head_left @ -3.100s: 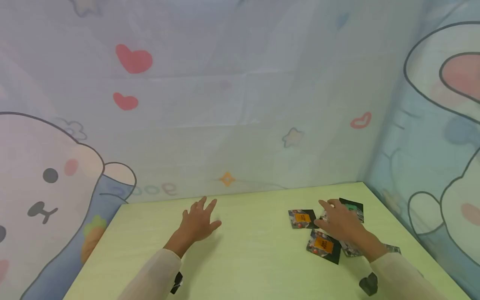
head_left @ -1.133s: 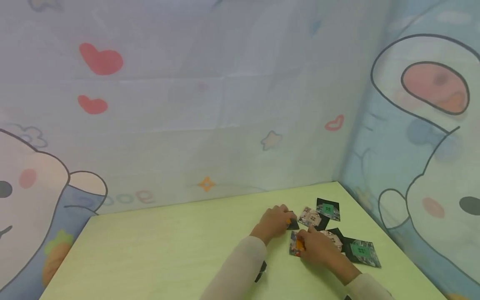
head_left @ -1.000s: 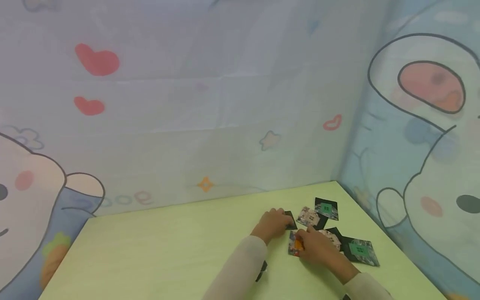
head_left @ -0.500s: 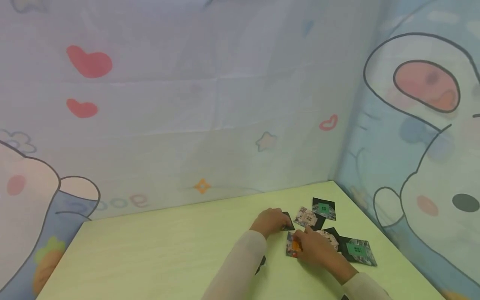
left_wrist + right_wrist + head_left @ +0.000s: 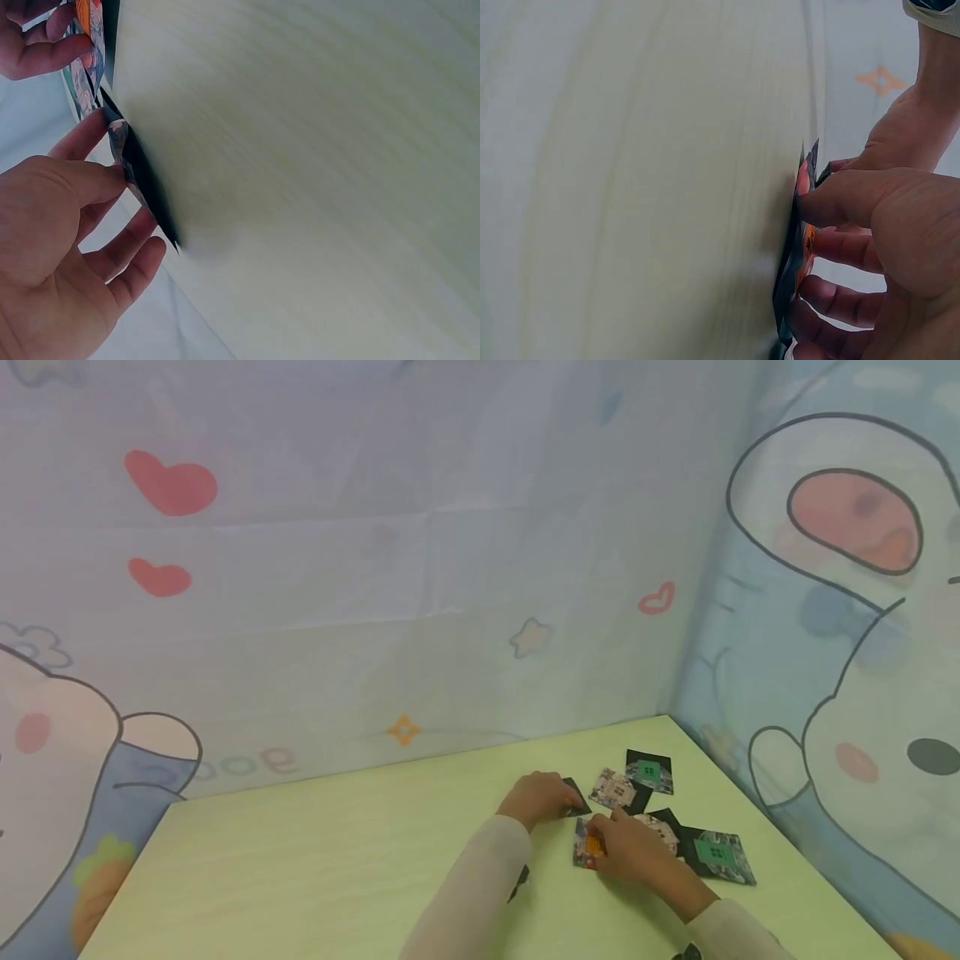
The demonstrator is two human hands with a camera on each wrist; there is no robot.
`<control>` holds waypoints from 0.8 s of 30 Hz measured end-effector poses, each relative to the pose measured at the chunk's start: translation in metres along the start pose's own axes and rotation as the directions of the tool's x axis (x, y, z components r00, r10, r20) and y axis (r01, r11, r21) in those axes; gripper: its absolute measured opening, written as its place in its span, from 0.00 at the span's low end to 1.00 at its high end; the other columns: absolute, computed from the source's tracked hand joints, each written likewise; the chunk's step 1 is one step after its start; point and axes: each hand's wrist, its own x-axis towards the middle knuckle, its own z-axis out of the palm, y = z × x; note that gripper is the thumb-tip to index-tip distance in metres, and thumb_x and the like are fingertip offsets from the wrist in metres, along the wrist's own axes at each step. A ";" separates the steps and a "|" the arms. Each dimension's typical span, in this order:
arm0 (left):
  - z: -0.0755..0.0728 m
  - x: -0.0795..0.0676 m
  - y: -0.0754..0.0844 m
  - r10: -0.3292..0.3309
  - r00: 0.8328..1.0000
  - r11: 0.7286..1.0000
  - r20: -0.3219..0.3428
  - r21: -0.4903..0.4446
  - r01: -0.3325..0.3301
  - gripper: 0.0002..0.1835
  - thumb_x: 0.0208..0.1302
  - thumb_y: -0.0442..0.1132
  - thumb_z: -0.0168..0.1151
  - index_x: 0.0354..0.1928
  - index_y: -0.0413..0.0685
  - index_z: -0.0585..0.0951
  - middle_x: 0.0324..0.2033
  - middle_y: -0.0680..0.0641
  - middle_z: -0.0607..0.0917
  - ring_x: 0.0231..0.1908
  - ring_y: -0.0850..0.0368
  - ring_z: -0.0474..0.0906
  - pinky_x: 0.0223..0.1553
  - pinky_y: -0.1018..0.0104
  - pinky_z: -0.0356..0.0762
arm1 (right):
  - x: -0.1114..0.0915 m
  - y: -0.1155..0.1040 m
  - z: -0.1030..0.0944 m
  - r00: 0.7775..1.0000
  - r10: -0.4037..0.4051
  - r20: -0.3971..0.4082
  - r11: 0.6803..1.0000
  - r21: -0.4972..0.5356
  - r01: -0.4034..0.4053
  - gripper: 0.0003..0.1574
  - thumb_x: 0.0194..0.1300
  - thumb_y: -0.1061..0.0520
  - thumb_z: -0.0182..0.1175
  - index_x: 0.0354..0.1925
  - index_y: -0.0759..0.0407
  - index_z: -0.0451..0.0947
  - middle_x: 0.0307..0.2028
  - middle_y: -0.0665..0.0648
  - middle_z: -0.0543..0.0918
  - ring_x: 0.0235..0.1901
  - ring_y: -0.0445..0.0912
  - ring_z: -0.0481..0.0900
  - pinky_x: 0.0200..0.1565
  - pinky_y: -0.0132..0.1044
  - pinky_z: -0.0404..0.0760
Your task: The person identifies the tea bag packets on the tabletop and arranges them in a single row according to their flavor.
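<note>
In the head view my left hand pinches a small flat printed packet between thumb and fingers; only its dark end shows beyond them. The left wrist view has that packet seen nearly edge-on, just over the table. Slightly nearer and to the right, my right hand grips another packet with an orange label, partly covered by the fingers. Its dark back lies close to the table in the right wrist view, with the thumb and fingertips on the printed side.
Pale-labelled packets and green-labelled packets lie right of the hands, some overlapping, one green-labelled packet beside the right wrist. The pale table meets a cartoon-printed curtain behind and at the right.
Three seconds ago both hands hovered spread apart. The left hand has since crossed right to the far packet, and the right came onto the nearer one. Over the last second both stay nearly still.
</note>
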 end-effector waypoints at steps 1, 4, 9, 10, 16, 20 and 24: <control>-0.001 -0.001 0.000 -0.004 1.000 1.000 0.007 0.003 0.004 0.16 0.74 0.48 0.60 0.56 0.81 0.84 0.55 0.55 0.86 0.53 0.56 0.83 0.55 0.60 0.83 | 0.000 0.000 0.000 1.000 0.001 0.000 1.000 -0.001 -0.001 0.28 0.54 0.52 0.77 0.52 0.53 0.82 0.38 0.56 0.76 0.29 0.48 0.71 0.34 0.46 0.78; -0.002 -0.003 -0.001 -0.016 1.000 1.000 0.026 0.007 0.016 0.17 0.73 0.48 0.61 0.58 0.83 0.83 0.56 0.55 0.85 0.53 0.56 0.83 0.55 0.60 0.83 | 0.000 -0.001 -0.002 1.000 0.005 0.001 1.000 -0.005 -0.005 0.28 0.54 0.52 0.77 0.53 0.53 0.82 0.38 0.56 0.76 0.29 0.48 0.71 0.34 0.46 0.77; -0.003 -0.007 -0.002 -0.029 0.999 0.999 0.041 0.043 0.028 0.20 0.72 0.48 0.64 0.61 0.85 0.80 0.51 0.55 0.85 0.37 0.62 0.78 0.44 0.65 0.82 | 0.001 0.000 0.001 1.000 0.006 -0.001 1.000 -0.008 -0.006 0.29 0.54 0.51 0.78 0.53 0.53 0.82 0.38 0.55 0.76 0.30 0.47 0.71 0.34 0.45 0.78; -0.002 -0.007 -0.003 -0.032 0.999 0.998 0.040 0.059 0.029 0.21 0.71 0.48 0.64 0.61 0.85 0.80 0.50 0.55 0.85 0.35 0.62 0.75 0.42 0.65 0.82 | 0.002 0.001 0.002 1.000 0.006 -0.001 1.000 -0.005 -0.006 0.28 0.53 0.51 0.78 0.52 0.53 0.82 0.38 0.55 0.76 0.30 0.47 0.71 0.34 0.45 0.77; -0.004 -0.010 -0.009 -0.073 0.996 0.994 0.044 0.089 0.069 0.16 0.70 0.47 0.65 0.55 0.79 0.84 0.44 0.60 0.85 0.35 0.63 0.74 0.37 0.67 0.79 | 0.005 0.002 0.000 1.000 0.004 0.015 1.000 0.008 -0.004 0.26 0.55 0.53 0.77 0.52 0.53 0.82 0.38 0.54 0.76 0.31 0.47 0.72 0.35 0.45 0.77; -0.006 -0.015 -0.013 -0.139 0.988 0.989 0.066 0.051 0.136 0.20 0.69 0.48 0.66 0.60 0.79 0.82 0.54 0.62 0.86 0.47 0.63 0.83 0.45 0.63 0.84 | 0.006 0.002 -0.004 1.000 0.002 0.029 1.000 0.006 -0.003 0.27 0.55 0.52 0.77 0.52 0.53 0.81 0.39 0.55 0.76 0.32 0.47 0.72 0.36 0.46 0.78; -0.009 -0.021 -0.016 -0.172 0.982 0.985 0.082 0.039 0.169 0.20 0.69 0.49 0.66 0.61 0.76 0.81 0.58 0.62 0.85 0.55 0.60 0.83 0.51 0.59 0.84 | 0.007 0.003 -0.005 0.999 -0.001 0.036 1.000 0.003 0.001 0.28 0.54 0.52 0.77 0.52 0.54 0.81 0.39 0.55 0.76 0.32 0.47 0.73 0.36 0.46 0.78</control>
